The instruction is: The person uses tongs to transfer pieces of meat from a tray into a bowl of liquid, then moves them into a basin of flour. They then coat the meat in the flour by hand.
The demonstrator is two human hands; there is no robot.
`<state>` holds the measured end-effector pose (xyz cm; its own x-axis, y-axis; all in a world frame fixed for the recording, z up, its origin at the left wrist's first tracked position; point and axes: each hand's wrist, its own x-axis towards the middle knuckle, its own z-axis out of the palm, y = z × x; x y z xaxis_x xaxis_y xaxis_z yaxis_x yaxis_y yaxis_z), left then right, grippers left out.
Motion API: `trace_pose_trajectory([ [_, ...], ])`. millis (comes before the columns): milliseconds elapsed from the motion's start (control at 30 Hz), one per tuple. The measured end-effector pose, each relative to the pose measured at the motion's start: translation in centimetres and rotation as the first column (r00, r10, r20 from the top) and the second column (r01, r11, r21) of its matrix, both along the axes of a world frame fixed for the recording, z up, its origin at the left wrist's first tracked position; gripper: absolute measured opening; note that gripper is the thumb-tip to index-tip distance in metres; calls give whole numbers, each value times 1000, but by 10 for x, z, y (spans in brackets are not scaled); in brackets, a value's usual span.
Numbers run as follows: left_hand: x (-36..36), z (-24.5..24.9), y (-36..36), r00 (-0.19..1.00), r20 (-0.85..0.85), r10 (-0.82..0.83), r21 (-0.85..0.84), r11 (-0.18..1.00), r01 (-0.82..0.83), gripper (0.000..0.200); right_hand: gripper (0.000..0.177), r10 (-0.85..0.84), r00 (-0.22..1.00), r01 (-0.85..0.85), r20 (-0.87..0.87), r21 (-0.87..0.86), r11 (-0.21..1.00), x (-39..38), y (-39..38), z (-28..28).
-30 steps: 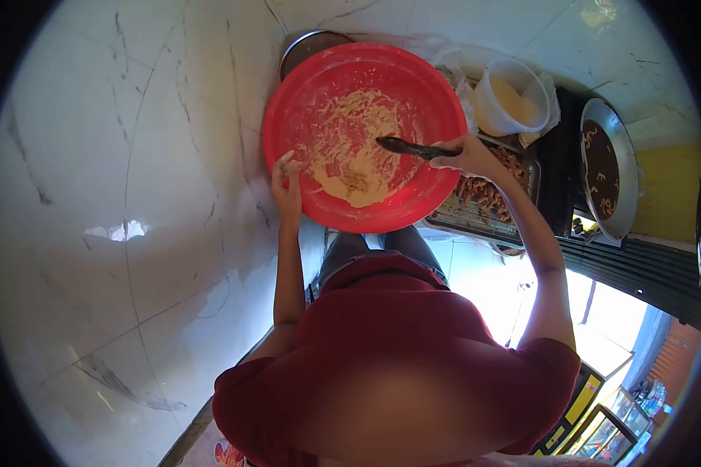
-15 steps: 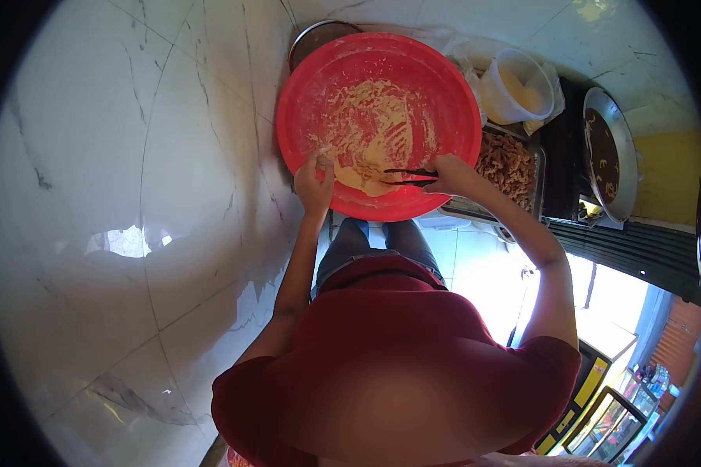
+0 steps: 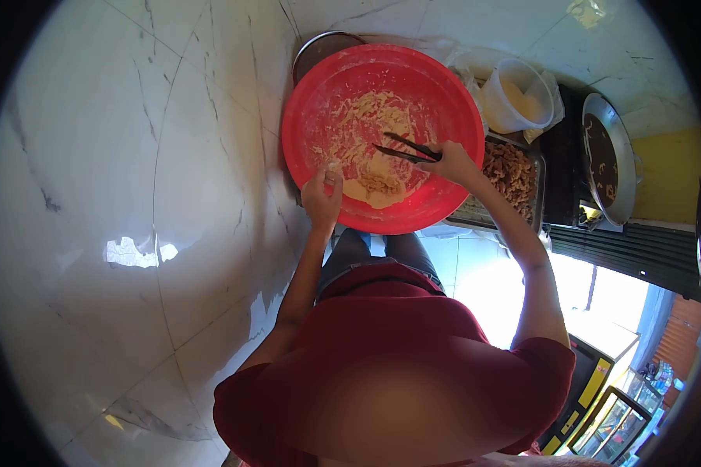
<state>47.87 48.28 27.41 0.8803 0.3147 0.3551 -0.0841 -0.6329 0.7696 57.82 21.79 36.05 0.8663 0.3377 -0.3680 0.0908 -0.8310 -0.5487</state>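
My right hand point(image 3: 449, 162) grips black tongs point(image 3: 407, 148), whose tips are spread apart with nothing between them, above the flour in a wide red basin point(image 3: 456, 117). Pale yellow flour point(image 3: 382, 113) coats the basin floor. At the near side, a small heap of flour-coated pieces point(image 3: 380, 185) lies in the thicker flour. Over the basin's left near rim is my left hand point(image 3: 322, 194), its fingers curled together and dusted with flour. Whatever those fingers may hold is hidden.
Right of the basin stands a metal tray of brown meat-like strips point(image 3: 509, 175). Behind it is a translucent tub point(image 3: 516, 97) with yellowish contents. A wide pan of dark liquid point(image 3: 602, 156) sits farther right. A tiled marble-look wall point(image 3: 93, 156) rises at the left.
The tongs have lifted from the near-side flour, moved up and away, and spread wider. The small coated heap now shows uncovered. My left hand stays near the left rim.
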Motion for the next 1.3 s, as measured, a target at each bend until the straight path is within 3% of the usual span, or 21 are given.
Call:
trace_pose_trajectory([
  [133,0,-11,2,1000,16,14,39,999,-15,20,43,-135,983,120,127,122,985,33,21,-33],
  [233,1,-12,3,999,32,10,38,999,-11,18,54,-15,926,-52,377,167,985,60,24,-74],
  [333,0,-5,2,1000,24,6,17,1000,-6,20,60,117,941,-123,317,-1,992,84,28,-61],
  [433,-1,-3,0,1000,12,17,25,1000,-17,21,60,317,882,-292,348,-126,948,120,25,-70],
  [533,-1,-4,0,999,-3,35,42,999,-35,20,62,420,845,-336,330,-284,898,141,29,-67],
  [733,0,-7,1,1000,-4,28,24,999,-27,19,51,576,781,-469,240,-383,796,176,36,-73],
  [833,0,-5,0,999,22,30,25,999,-30,20,54,602,769,-509,213,-364,780,184,33,-74],
  [1033,1,-1,0,999,28,32,27,999,-33,20,33,577,768,-471,277,-368,802,176,21,-94],
  [1133,1,-3,0,999,30,41,58,997,-43,19,29,500,827,-413,258,-325,851,157,18,-108],
  [1300,2,-3,-1,999,-15,28,15,999,-28,20,29,305,859,-272,411,-139,952,109,19,-122],
])
